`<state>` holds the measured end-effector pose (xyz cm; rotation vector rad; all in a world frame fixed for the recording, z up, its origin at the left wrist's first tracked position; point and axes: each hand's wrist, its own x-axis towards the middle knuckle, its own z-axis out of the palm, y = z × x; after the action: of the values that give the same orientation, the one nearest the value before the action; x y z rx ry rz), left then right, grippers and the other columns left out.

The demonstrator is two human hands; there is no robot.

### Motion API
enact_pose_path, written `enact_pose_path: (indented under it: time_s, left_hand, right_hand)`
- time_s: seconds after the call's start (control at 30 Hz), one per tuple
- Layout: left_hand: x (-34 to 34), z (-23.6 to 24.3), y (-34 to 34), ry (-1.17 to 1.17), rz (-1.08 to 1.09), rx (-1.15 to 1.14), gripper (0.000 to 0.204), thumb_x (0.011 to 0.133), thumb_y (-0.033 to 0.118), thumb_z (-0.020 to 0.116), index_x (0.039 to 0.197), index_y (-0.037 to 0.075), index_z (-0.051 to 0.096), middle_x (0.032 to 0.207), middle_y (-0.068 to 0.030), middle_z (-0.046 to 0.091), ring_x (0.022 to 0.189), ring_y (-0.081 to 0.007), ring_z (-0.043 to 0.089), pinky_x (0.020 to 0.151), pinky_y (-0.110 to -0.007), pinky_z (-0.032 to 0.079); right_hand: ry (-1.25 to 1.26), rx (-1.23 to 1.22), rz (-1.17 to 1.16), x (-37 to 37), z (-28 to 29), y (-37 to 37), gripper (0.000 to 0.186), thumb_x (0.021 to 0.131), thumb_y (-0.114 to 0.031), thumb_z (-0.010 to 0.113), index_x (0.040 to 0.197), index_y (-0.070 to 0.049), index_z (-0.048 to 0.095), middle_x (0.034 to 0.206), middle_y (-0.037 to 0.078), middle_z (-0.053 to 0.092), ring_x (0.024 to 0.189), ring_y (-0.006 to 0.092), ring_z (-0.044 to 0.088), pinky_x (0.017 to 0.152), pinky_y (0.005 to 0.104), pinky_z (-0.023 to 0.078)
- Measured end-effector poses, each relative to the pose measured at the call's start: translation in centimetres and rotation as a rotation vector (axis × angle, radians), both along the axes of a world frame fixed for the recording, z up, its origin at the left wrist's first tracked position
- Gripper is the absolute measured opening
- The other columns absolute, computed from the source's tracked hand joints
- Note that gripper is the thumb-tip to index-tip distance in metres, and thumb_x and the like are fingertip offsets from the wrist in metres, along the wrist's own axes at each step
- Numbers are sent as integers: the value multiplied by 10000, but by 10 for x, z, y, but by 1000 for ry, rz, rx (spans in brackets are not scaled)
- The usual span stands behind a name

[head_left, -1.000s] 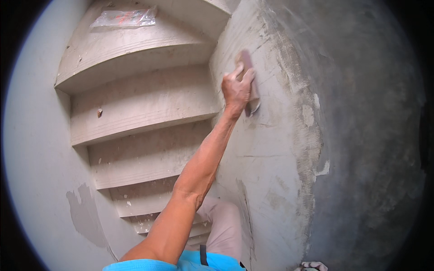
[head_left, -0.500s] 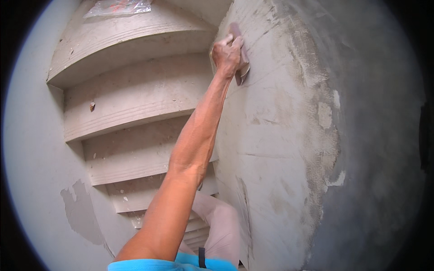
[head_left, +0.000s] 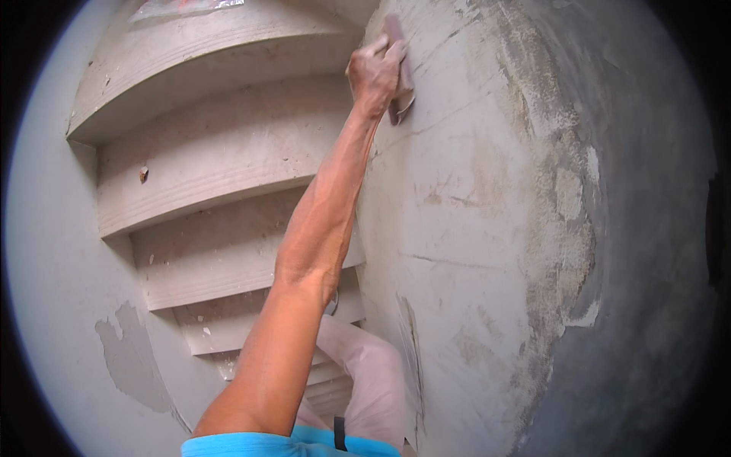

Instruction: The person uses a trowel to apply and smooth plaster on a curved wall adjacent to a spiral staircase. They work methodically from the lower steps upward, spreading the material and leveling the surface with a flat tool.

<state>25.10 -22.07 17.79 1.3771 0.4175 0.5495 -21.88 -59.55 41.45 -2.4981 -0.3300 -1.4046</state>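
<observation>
Sanding block [head_left: 406,80] rests against the plastered wall [head_left: 464,228], near its edge with the stairs [head_left: 228,141], the fingers of the left hand [head_left: 375,73] wrapped round it — seemingly a rubbing-down stroke, the next pass calling for flat, even pressure.

Matt block [head_left: 406,84], perhaps paper-wrapped; matt wall [head_left: 457,236], part smooth, part rough; dull, gritty steps [head_left: 213,164]; glossy plastic film [head_left: 186,7].

A: Obscured parts?
B: Flat tool [head_left: 406,76]: partly covered by the left hand [head_left: 375,74]; wall-side face hidden.
A: Cut-off items?
B: Plastic wrapper [head_left: 183,7], upper edge; blue garment [head_left: 236,445], lower edge. Fragment [head_left: 143,174] on step [head_left: 228,141]: too small to identify.
</observation>
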Motion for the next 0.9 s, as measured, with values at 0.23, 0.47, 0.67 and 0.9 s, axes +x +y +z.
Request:
enact_pose_path:
  time_s: [0.23,0.47,0.67,0.9]
  left_hand:
    - [-40,-138,-23,403,-54,32,583,814,396,708,1196,-44,682,1142,-261,698,1124,-322,667,969,-373,490]
    - [16,-52,4,-116,58,-38,551,834,386,684,1159,-59,687,1082,-253,716,1033,-333,696,931,-391,508]
    - [-12,-106,16,378,-126,189,571,811,367,728,1210,-39,679,1063,-205,735,1020,-263,691,904,-358,509]
    - [-126,-139,21,308,-322,48,500,836,370,689,1150,-18,703,1001,-214,735,940,-287,698,869,-377,515]
  right_hand:
    - [-1,7,-2,5,-4,1,533,995,-520,522,782,-33,501,671,86,534,515,175,535,419,282,464]
    - [14,4,-18,5,-2,0,531,996,-520,519,797,-29,499,673,86,534,517,177,539,422,283,471]
    - [16,6,-4,9,-5,5,530,997,-520,517,811,-25,498,675,85,534,520,179,542,424,284,477]
    - [18,13,32,1,-2,11,529,998,-521,515,826,-21,496,677,85,534,523,182,546,427,285,484]
